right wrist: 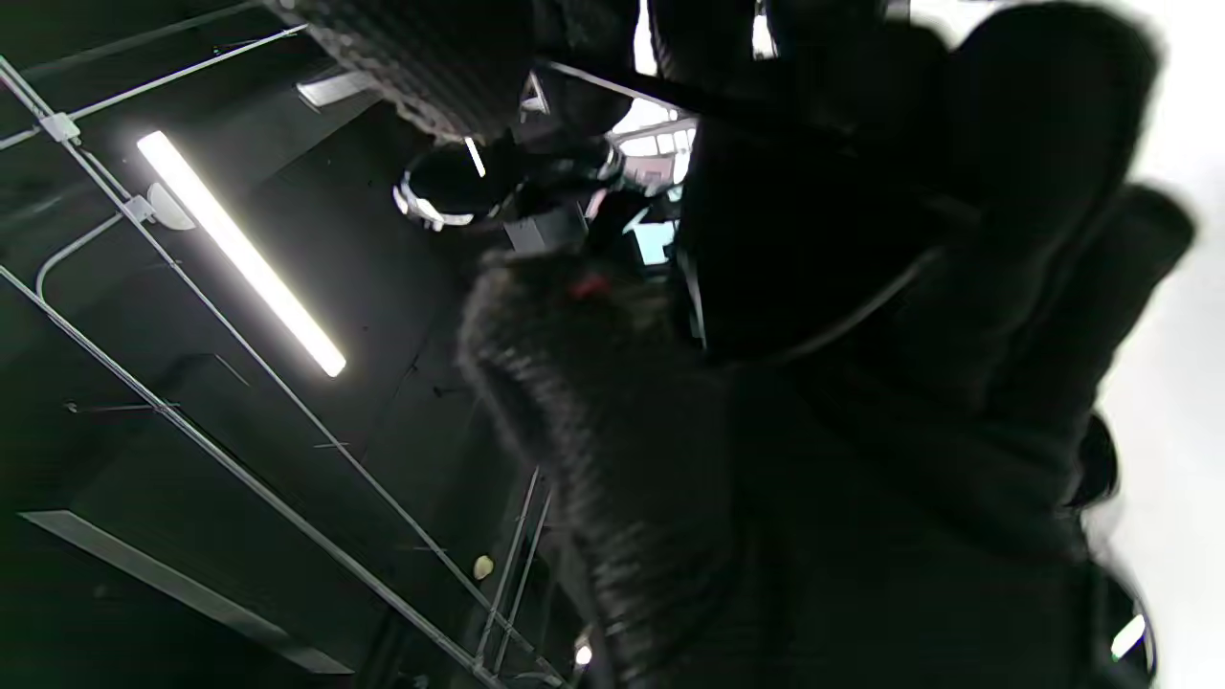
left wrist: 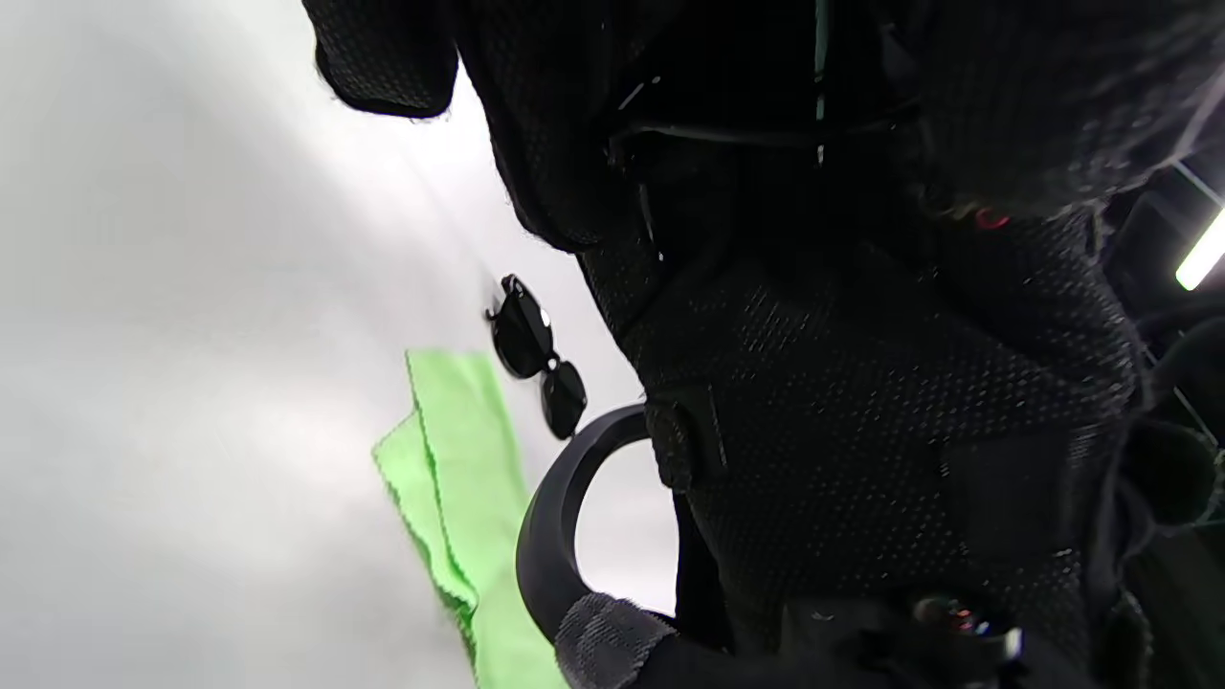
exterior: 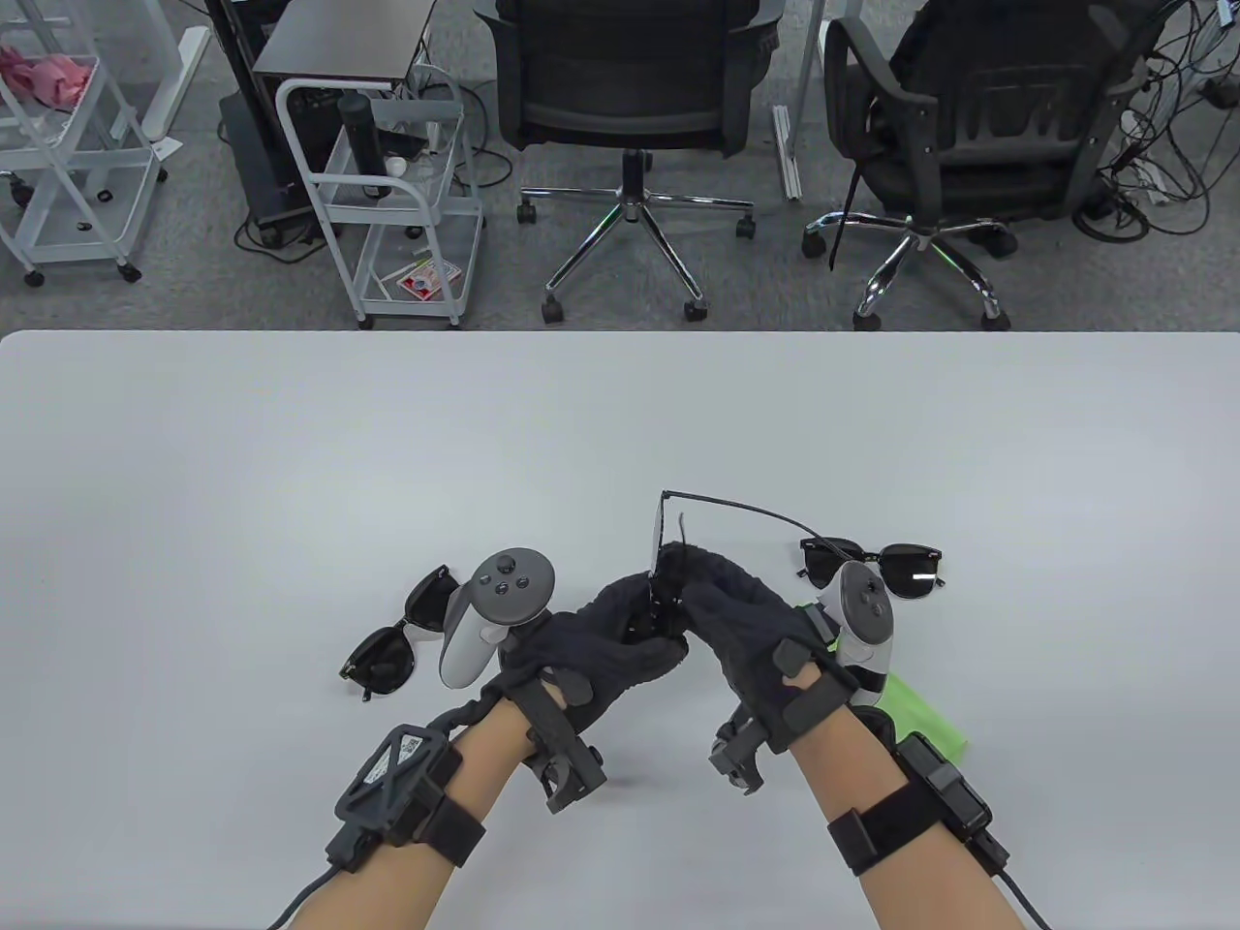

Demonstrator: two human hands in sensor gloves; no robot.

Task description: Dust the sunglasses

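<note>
Three pairs: we count three sunglasses on or above the table (exterior: 291, 436)
Held pair: thin-framed sunglasses (exterior: 668, 542) raised between both hands near the front middle of the table, one temple arm sticking out to the right
Left hand (exterior: 591, 649): our fingers are curled around the lower part of the held pair, gripping it; tracker (exterior: 494, 610) on the back of the hand
Right hand (exterior: 746, 630): our fingers are bent over the frame from the right and pinch it; its tracker (exterior: 862, 610) sits on the back of the hand
Left pair (exterior: 397, 635): dark sunglasses lying on the table just left of the left tracker, apart from the hands
Right pair (exterior: 886, 567): dark sunglasses lying on the table behind the right hand, partly hidden by its tracker
Cloth (exterior: 920, 722): green, flat on the table under and right of the right wrist; in the left wrist view it lies just beside the right pair (left wrist: 541, 354), whether touching we cannot tell
Beyond the table: two office chairs (exterior: 630, 87) and two white carts (exterior: 387, 194) on grey carpet
</note>
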